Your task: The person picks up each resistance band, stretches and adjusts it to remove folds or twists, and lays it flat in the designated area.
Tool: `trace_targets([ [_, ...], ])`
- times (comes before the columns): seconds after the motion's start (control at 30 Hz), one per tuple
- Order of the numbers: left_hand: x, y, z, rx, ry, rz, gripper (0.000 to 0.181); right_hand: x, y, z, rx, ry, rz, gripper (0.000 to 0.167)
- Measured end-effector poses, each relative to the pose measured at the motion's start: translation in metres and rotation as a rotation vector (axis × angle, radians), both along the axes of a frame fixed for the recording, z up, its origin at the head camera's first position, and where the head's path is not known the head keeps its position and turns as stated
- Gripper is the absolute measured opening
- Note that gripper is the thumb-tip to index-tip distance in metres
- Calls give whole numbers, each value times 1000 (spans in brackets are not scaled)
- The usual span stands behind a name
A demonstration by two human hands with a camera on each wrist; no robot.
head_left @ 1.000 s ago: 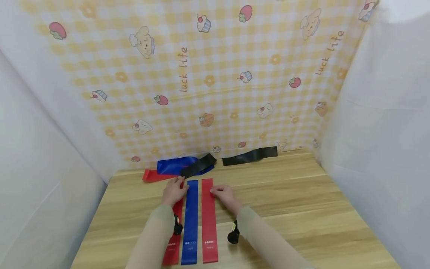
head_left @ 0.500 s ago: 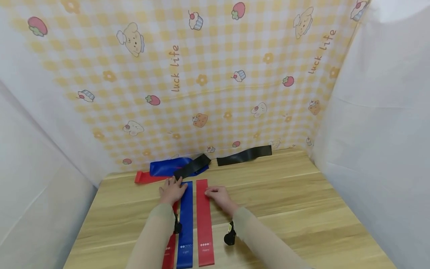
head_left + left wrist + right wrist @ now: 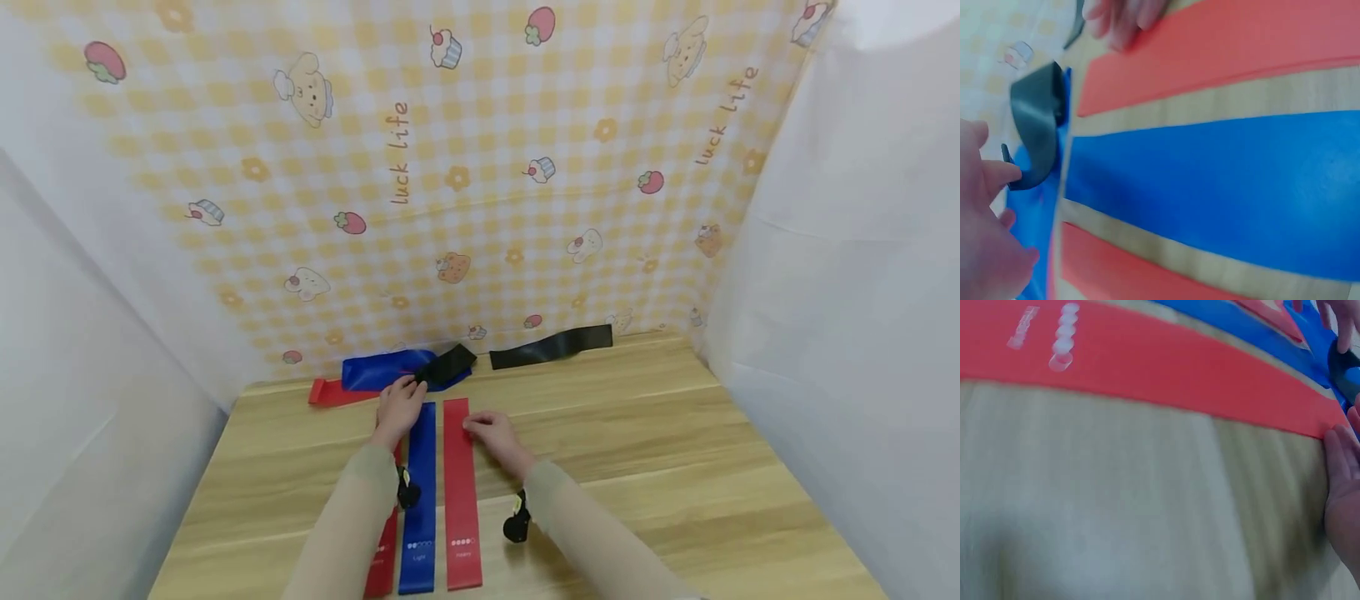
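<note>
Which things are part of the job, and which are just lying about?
Job, I think:
left hand, pinching a black strip
right hand, touching the right red strip
middle blue strip
left red strip

Just lying about, perhaps for later:
other black strip
back blue strip
back red strip

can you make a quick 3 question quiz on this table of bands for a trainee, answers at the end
1. What does the left hand hold by one end?

2. True or false: the flat blue strip lies between the left red strip and the right red strip.

3. Pick one. The strip nearest the right hand is:
a) the blue strip
b) the left red strip
c) the right red strip

Key:
1. A black band, the one lying over the crumpled blue band.
2. True.
3. c
</note>
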State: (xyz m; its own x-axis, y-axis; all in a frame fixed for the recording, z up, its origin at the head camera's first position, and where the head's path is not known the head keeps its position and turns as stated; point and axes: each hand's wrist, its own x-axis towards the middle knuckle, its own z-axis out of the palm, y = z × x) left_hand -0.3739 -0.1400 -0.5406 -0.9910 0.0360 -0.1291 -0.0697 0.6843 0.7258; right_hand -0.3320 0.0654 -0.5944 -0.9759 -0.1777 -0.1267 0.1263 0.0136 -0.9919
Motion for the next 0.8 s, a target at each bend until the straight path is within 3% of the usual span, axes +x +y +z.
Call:
trace_targets([
  [0.13,0,5,18,98,76,-76,57,-6,6,5,-157,-94,-7,36],
  [0.23,2,9,32,204,93,-130,59,-10,8,18,-209,-150,-2,39],
  [0.33,6,12,43,235,108,-166,63,-16,6,37,-242,-198,48,44],
  [0.57,27,19,64,174,176,-291,65,-34,-8,71,-489,-309,202,66],
  [0.67,37,19,70,135,219,-335,60,-38,-14,78,-603,-392,210,71],
  [0.8,50,17,73,36,287,-401,53,-36,-19,82,-657,-467,173,71],
])
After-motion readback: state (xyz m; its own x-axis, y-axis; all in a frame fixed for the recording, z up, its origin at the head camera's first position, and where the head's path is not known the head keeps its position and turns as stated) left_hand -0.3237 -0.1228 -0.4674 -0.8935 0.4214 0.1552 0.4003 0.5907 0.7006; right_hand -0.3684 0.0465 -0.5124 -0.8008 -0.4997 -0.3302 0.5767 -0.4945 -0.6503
